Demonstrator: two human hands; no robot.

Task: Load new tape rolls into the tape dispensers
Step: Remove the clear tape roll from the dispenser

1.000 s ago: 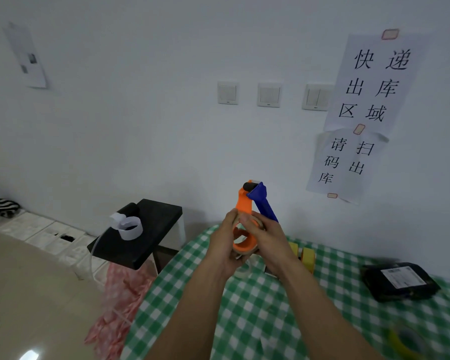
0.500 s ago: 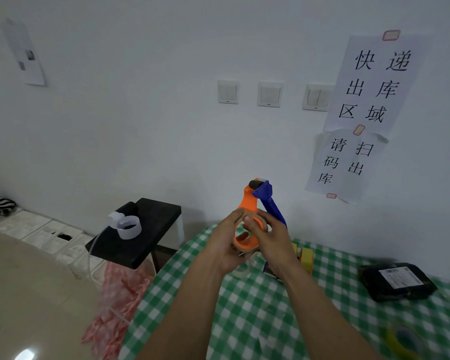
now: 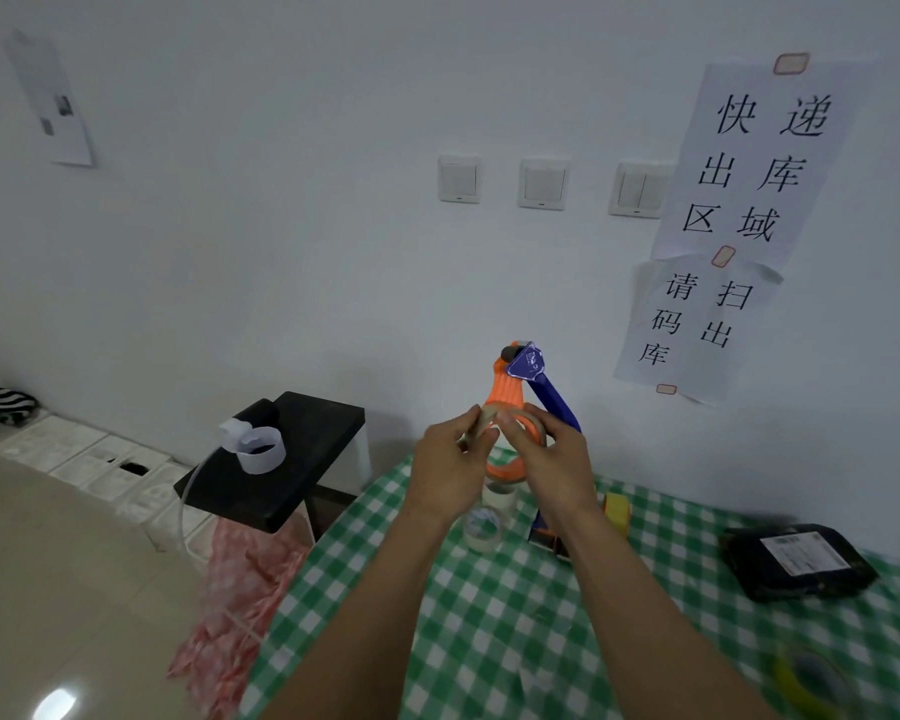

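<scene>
I keep the tape dispenser [image 3: 507, 394] raised in both hands, above the tabletop [image 3: 489, 626]. The left hand [image 3: 445, 462] pinches the rim of the tape roll [image 3: 478, 424] on the orange hub. The right hand [image 3: 554, 459] has its fingers curled around the dispenser at the hub.

If one side is pressed harder, I think the roll could sit crooked or slip off.

Below the dispenser lies a clear roll [image 3: 481, 530] on the green checked cloth. A black parcel [image 3: 796, 563] is to the right of it, and a white wall with switches [image 3: 541, 184] is behind.
</scene>
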